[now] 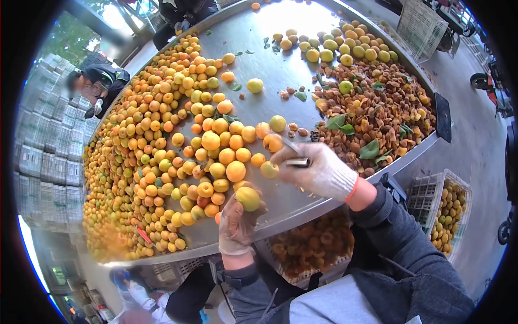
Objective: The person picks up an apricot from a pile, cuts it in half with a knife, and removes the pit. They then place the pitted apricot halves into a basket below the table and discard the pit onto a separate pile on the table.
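Note:
My left hand [236, 229], in a pale glove, is closed around a yellow-green apricot [247, 198] at the near edge of the metal table. To its right my gloved right hand [321, 173] grips a small knife [297, 162] with a shiny metal handle. Its curved blade is blurred and points up and left. An orange apricot [272, 142] with a dark spot lies by the blade, and a yellow one [269, 169] is close to my right fingertips. Many whole apricots [210, 140] spread over the table to the left of both hands.
Brown pits and scraps [367, 119] with leaves heap at the table's right. Below the near rim [302, 222] a crate holds apricot halves [313, 245]. Another white crate [426, 202] of apricots stands at right. A person [102, 83] is at the far left; a red-handled tool [143, 234] lies among fruit.

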`<act>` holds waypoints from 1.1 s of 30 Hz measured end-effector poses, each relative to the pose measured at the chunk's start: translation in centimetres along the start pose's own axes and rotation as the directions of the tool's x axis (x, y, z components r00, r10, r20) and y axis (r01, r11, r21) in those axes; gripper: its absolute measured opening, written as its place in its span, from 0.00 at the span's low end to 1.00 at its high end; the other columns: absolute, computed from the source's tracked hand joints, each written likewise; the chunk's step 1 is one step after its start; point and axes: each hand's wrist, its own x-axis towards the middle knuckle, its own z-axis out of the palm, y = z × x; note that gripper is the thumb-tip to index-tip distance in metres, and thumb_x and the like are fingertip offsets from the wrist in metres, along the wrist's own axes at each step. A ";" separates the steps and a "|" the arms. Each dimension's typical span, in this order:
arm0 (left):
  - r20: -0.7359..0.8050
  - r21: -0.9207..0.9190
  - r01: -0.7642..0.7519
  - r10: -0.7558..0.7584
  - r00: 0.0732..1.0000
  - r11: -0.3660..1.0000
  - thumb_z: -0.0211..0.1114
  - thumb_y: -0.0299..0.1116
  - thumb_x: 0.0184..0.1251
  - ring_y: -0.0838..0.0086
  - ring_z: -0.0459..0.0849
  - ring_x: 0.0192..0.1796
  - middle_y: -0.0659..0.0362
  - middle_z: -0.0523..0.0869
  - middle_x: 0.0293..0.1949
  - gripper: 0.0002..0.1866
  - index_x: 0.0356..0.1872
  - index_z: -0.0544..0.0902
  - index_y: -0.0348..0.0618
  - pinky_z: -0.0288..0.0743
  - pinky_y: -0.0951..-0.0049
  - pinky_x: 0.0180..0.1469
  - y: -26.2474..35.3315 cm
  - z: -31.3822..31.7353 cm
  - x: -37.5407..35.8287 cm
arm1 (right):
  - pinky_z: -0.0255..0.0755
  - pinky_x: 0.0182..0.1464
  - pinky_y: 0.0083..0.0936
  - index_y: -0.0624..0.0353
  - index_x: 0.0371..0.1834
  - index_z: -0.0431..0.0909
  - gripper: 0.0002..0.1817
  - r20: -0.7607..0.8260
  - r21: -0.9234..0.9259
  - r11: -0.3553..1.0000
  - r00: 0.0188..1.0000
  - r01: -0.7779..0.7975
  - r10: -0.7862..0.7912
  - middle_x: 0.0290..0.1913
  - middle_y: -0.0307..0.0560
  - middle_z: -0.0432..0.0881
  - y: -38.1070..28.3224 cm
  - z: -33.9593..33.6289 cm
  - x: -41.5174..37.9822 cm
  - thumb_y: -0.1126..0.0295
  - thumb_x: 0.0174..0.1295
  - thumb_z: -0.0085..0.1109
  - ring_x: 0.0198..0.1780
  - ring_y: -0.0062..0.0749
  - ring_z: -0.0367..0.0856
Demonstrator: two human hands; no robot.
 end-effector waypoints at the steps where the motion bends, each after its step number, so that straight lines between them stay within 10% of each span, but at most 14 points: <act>1: 0.028 -0.140 0.017 -0.013 1.000 0.990 0.63 0.33 0.67 0.74 0.81 0.47 0.53 0.80 0.50 0.23 0.60 0.73 0.33 0.77 0.74 0.50 0.0 -0.1 0.1 | 0.76 0.45 0.19 0.61 0.46 0.83 0.14 0.126 0.065 0.997 0.991 -0.052 0.044 0.38 0.37 0.83 0.2 0.3 -0.1 0.73 0.56 0.67 0.40 0.17 0.79; 2: 0.036 -0.143 0.010 -0.005 0.999 0.990 0.63 0.33 0.67 0.74 0.81 0.47 0.53 0.80 0.50 0.23 0.60 0.73 0.33 0.77 0.74 0.50 -0.2 -0.2 0.3 | 0.78 0.49 0.24 0.57 0.51 0.81 0.17 0.177 -0.016 0.991 0.976 0.133 -0.128 0.42 0.48 0.86 1.1 1.0 -0.1 0.69 0.57 0.65 0.45 0.26 0.84; 4: 0.015 0.623 -0.179 0.217 0.976 0.761 0.57 0.33 0.72 0.70 0.81 0.51 0.53 0.81 0.50 0.20 0.60 0.72 0.32 0.77 0.71 0.54 -1.3 0.0 0.6 | 0.78 0.48 0.32 0.54 0.58 0.77 0.31 0.260 -0.300 0.877 0.917 0.374 -0.303 0.45 0.55 0.83 1.5 2.4 -0.3 0.62 0.47 0.71 0.44 0.45 0.84; 5: -0.049 0.283 -0.108 0.127 0.991 0.953 0.53 0.33 0.74 0.68 0.81 0.52 0.54 0.80 0.53 0.20 0.61 0.72 0.32 0.77 0.70 0.55 -1.8 0.1 0.4 | 0.77 0.47 0.36 0.53 0.59 0.76 0.32 0.281 -0.391 0.847 0.923 0.359 -0.262 0.43 0.55 0.82 1.6 3.0 -0.8 0.64 0.45 0.69 0.43 0.49 0.83; 11: 0.029 0.003 0.088 -0.088 0.996 0.996 0.59 0.32 0.70 0.69 0.81 0.52 0.54 0.80 0.55 0.22 0.62 0.72 0.32 0.78 0.70 0.52 -0.1 2.8 1.7 | 0.76 0.49 0.36 0.58 0.56 0.75 0.30 0.222 -0.419 0.875 0.962 0.242 -0.160 0.40 0.54 0.82 2.1 2.9 0.0 0.59 0.49 0.68 0.45 0.48 0.83; 14: -0.321 0.545 0.113 0.083 0.944 0.831 0.62 0.29 0.66 0.70 0.82 0.49 0.55 0.83 0.50 0.22 0.60 0.75 0.32 0.78 0.72 0.49 -1.4 0.9 1.9 | 0.77 0.40 0.30 0.57 0.58 0.75 0.29 0.138 -0.109 0.993 0.990 0.041 -0.026 0.37 0.49 0.83 2.4 1.9 0.0 0.55 0.54 0.65 0.35 0.37 0.83; 16: -0.324 0.585 0.094 0.126 0.938 0.806 0.64 0.26 0.63 0.74 0.82 0.43 0.56 0.85 0.45 0.18 0.55 0.79 0.32 0.77 0.76 0.47 -2.5 0.4 2.0 | 0.73 0.30 0.22 0.55 0.59 0.75 0.30 0.226 0.119 0.934 0.925 -0.338 0.306 0.36 0.42 0.82 0.8 0.7 -0.4 0.50 0.57 0.62 0.27 0.23 0.77; 20: -0.146 0.888 -0.012 0.307 0.940 0.460 0.65 0.24 0.61 0.76 0.80 0.39 0.57 0.83 0.43 0.18 0.53 0.80 0.36 0.76 0.77 0.45 -3.5 0.3 1.9 | 0.67 0.20 0.17 0.52 0.67 0.68 0.32 0.159 0.423 0.812 0.915 -0.402 0.370 0.42 0.42 0.81 1.2 -4.1 0.8 0.46 0.65 0.55 0.21 0.18 0.70; 22: -0.131 0.900 -0.025 0.326 0.936 0.435 0.66 0.23 0.59 0.76 0.80 0.40 0.58 0.82 0.43 0.19 0.53 0.80 0.38 0.76 0.77 0.46 -4.3 -0.7 2.0 | 0.65 0.15 0.20 0.53 0.67 0.64 0.31 -0.053 0.874 0.483 0.979 -0.049 0.195 0.52 0.48 0.79 -0.2 -5.4 0.4 0.47 0.67 0.51 0.19 0.18 0.69; 26: -0.115 0.896 -0.065 0.372 0.921 0.439 0.66 0.22 0.59 0.76 0.80 0.40 0.59 0.81 0.41 0.18 0.52 0.80 0.38 0.76 0.77 0.46 -5.1 -0.1 2.9 | 0.65 0.18 0.15 0.56 0.64 0.68 0.31 0.089 0.543 0.784 0.949 -0.302 0.304 0.48 0.46 0.83 1.5 -1.9 -0.3 0.47 0.66 0.55 0.19 0.15 0.70; 28: -0.140 0.900 -0.046 0.386 0.912 0.433 0.65 0.22 0.60 0.76 0.80 0.41 0.60 0.81 0.40 0.16 0.50 0.81 0.39 0.76 0.77 0.46 -4.3 1.4 3.1 | 0.62 0.15 0.14 0.56 0.56 0.76 0.19 -0.006 0.550 0.830 0.994 -0.088 0.109 0.40 0.43 0.83 3.0 -1.5 0.1 0.59 0.66 0.57 0.16 0.14 0.69; 30: -0.093 0.923 -0.100 0.468 0.879 0.372 0.64 0.22 0.61 0.76 0.80 0.42 0.61 0.80 0.39 0.15 0.50 0.81 0.39 0.75 0.79 0.47 -4.6 -0.8 4.1 | 0.62 0.16 0.12 0.58 0.57 0.75 0.18 -0.088 0.597 0.794 0.974 -0.118 0.211 0.36 0.42 0.82 -1.8 -4.1 -0.9 0.63 0.67 0.56 0.16 0.14 0.69; 32: -0.298 0.794 0.047 0.321 0.899 0.606 0.62 0.22 0.63 0.77 0.80 0.45 0.61 0.80 0.42 0.16 0.52 0.80 0.38 0.74 0.79 0.47 -3.8 0.6 4.5 | 0.62 0.17 0.11 0.60 0.57 0.74 0.18 -0.244 0.734 0.677 0.952 0.057 0.185 0.33 0.41 0.80 0.2 -4.9 0.5 0.66 0.67 0.55 0.16 0.15 0.69; 33: -0.219 0.886 0.018 0.384 0.897 0.464 0.65 0.27 0.60 0.70 0.82 0.47 0.56 0.82 0.46 0.19 0.54 0.79 0.39 0.76 0.74 0.49 -4.1 0.2 5.6 | 0.62 0.16 0.12 0.61 0.58 0.73 0.18 -0.240 0.771 0.634 0.948 0.056 0.208 0.32 0.41 0.79 0.5 -5.4 0.9 0.67 0.67 0.55 0.16 0.15 0.68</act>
